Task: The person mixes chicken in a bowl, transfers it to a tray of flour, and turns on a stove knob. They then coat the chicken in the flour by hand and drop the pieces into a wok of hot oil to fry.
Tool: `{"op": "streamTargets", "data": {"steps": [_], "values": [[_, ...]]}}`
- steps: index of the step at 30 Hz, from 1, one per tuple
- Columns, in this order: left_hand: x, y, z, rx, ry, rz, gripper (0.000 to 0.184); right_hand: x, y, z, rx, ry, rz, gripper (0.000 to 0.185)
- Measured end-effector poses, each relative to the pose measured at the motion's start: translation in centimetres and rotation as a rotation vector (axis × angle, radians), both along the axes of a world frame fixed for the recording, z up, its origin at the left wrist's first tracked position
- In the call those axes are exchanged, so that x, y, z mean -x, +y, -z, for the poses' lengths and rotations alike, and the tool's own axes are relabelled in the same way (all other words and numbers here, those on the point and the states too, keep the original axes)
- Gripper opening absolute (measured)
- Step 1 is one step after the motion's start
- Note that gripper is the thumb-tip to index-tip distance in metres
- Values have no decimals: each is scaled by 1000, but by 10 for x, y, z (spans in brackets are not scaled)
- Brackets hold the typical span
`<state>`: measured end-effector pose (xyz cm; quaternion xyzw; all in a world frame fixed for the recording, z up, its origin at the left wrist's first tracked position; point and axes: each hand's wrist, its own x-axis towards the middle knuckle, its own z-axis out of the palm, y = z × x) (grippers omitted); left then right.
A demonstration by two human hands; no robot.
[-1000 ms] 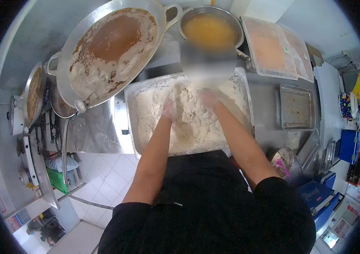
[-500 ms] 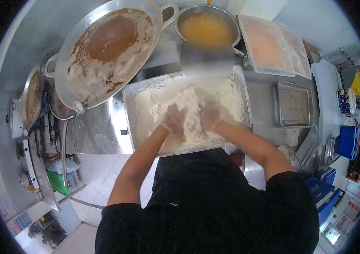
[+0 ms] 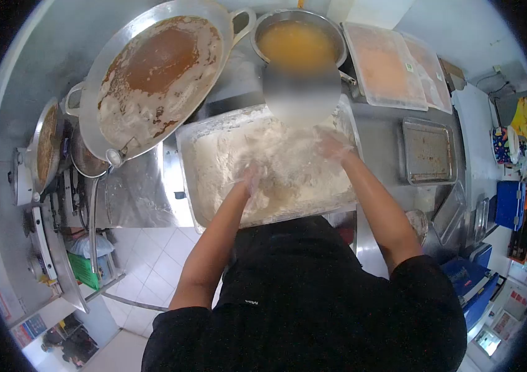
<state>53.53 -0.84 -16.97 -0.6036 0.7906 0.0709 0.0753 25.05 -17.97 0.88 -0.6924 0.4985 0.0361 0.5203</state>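
Observation:
A large metal tray [image 3: 184,177] holds pale, flour-like powder [image 3: 297,186], heaped in places and spread up the sides. My left hand [image 3: 251,175], in a thin clear glove, is down in the powder left of the tray's middle. Powder and blur hide its fingers. At the right part of the tray, my gloved right hand [image 3: 334,149] touches the powder, its fingers stretched toward the far side and somewhat smeared. Nothing distinct shows in either hand.
Beyond the tray at left sits a wide pan [image 3: 90,118] of brown liquid with foam. A pot [image 3: 257,38] of yellowish liquid stands behind, near lidded plastic containers [image 3: 387,68]. On the right lies a shallow metal tray [image 3: 428,152]. A strainer [image 3: 95,186] is at left.
My hands have moved apart: the right went outward and toward the far side, the left shifted slightly. The powder heaped between them has spread out and flattened.

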Motion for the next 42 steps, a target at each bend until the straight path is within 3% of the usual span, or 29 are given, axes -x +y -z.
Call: {"op": "streamTargets", "data": {"steps": [1,2,4,5,6,7,8,10,12,13,15,17,19,20,22,24,26,28,30,31,33,34,36,38,40,42], "values": [[-2,-7,-1,-93,312,-359,56,-1,6,-11,38,-27,134,69],[-4,-12,-2,-79,558,-616,57,-15,9,-19,215,168,72,66],[9,-32,-61,-22,827,-810,58,-43,13,3,541,364,32,59],[13,-42,-78,-19,893,-835,59,-55,19,58,684,367,61,56],[19,-51,-89,-27,933,-841,60,-61,26,65,576,235,129,57],[16,-49,-83,-93,898,-774,58,-71,35,52,468,108,202,57],[13,-47,-76,-155,864,-703,57,-70,46,36,105,-148,303,60],[-3,-53,-58,-263,797,-560,55,-61,44,6,-143,-360,64,63],[-14,-57,-64,-380,641,-381,55,-21,20,1,87,-251,-596,61],[-18,-57,-80,-434,527,-266,55,-7,16,-2,123,-157,-659,56],[-18,-36,-184,-557,127,25,55,16,15,0,203,137,-739,48],[-32,5,-172,-701,786,-347,59,19,26,10,251,281,-773,40],[-36,12,-130,-781,1242,-512,58,6,44,23,234,310,-726,38],[-32,13,-93,-811,1369,-497,54,-7,50,28,170,261,-630,39],[-4,6,-76,-631,1423,-249,59,-27,56,35,19,185,-433,42],[28,-5,-90,-385,1042,-39,62,-40,49,36,-122,155,-234,47],[44,-6,-106,-305,490,-75,52,-46,42,31,-108,112,-133,51],[71,-17,-151,-462,755,-727,58,-47,43,15,98,-47,-148,52],[73,-17,-142,-445,605,-844,60,-44,45,-3,443,-282,-205,48],[66,-11,-104,-349,341,-629,58,-43,38,-1,398,-202,-149,47],[45,-7,-82,-268,724,-566,54,-41,13,8,308,-42,-37,46],[28,-7,-85,-270,1375,-694,52,-44,4,17,373,90,-194,46],[18,-23,-86,-188,2055,-764,50,-52,-8,36,494,356,-509,48],[18,-52,-105,-53,2099,-709,50,-71,-9,56,587,269,-580,46],[20,-47,-116,-164,1411,-522,50,-85,6,51,331,140,-357,45],[17,-47,-128,-235,724,-312,50,-93,24,-2,-247,-38,164,46]]}}
